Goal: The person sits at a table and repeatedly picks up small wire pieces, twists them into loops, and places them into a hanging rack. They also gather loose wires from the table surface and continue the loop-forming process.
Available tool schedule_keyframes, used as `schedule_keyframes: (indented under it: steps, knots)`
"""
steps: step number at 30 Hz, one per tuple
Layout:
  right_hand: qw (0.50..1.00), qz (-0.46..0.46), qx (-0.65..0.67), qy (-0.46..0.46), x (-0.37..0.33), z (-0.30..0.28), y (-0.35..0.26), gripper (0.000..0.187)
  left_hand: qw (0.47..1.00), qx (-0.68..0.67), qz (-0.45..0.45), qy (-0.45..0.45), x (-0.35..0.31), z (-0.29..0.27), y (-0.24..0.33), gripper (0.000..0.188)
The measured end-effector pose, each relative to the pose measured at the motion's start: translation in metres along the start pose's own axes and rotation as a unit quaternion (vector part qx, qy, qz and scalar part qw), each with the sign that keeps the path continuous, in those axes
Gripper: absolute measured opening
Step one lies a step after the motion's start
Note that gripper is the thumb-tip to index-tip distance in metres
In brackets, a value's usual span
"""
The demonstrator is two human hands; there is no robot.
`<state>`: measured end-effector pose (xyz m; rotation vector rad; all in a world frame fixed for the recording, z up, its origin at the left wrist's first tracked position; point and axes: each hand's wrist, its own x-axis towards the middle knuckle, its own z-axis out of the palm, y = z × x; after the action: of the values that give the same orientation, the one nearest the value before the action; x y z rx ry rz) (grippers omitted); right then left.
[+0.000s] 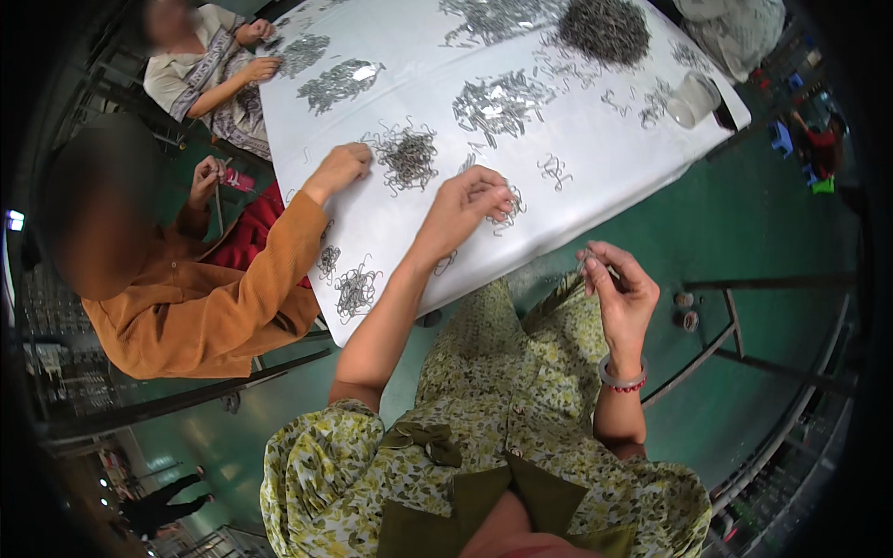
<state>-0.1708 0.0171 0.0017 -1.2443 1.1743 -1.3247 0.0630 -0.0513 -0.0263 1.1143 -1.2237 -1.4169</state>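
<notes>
My left hand (470,202) is over the near part of the white-covered table (391,232), its fingers bent together beside a small pile of wire hooks (502,221). Whether a hook is between those fingertips is hidden. Off the table's near edge, above my lap, my right hand (621,288) pinches thumb against fingers. A thin grey metal piece shows at its fingertips, too small to tell its shape. A larger heap of wire hooks (407,158) lies beyond my left hand, and a few loose hooks (554,173) lie to its right.
At left, a co-worker in an orange jacket (233,298) reaches a hand (342,169) to the hook heap. Another person (209,79) sits farther back. Flat metal pieces (502,104), a dark heap (605,30) and a clear tub (693,100) stand on the far side.
</notes>
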Motion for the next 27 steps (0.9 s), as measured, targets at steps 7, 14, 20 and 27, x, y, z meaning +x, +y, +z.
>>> schedule_keyframes:
  steps: [7, 14, 20, 27]
  knots:
    - [0.999, 0.021, 0.027, 0.034, -0.001, 0.008, 0.007, 0.021, 0.992, 0.006, 0.102, -0.072, -0.040, 0.078, 0.016, 0.011]
    - [0.998, -0.048, 0.000, 0.052, 0.000, 0.008, 0.013, 0.016, 0.957, 0.199, 0.211, 0.019, -0.037, 0.089, 0.011, 0.009]
    - [0.986, -0.134, -0.100, 0.024, 0.005, 0.014, 0.017, 0.018, 0.983, 0.061, 0.164, 0.054, -0.042, 0.103, -0.017, 0.014]
    - [0.975, -0.175, -0.124, 0.055, 0.019, 0.014, 0.023, 0.016, 0.984, 0.037, 0.160, 0.072, -0.031, 0.101, -0.013, 0.010]
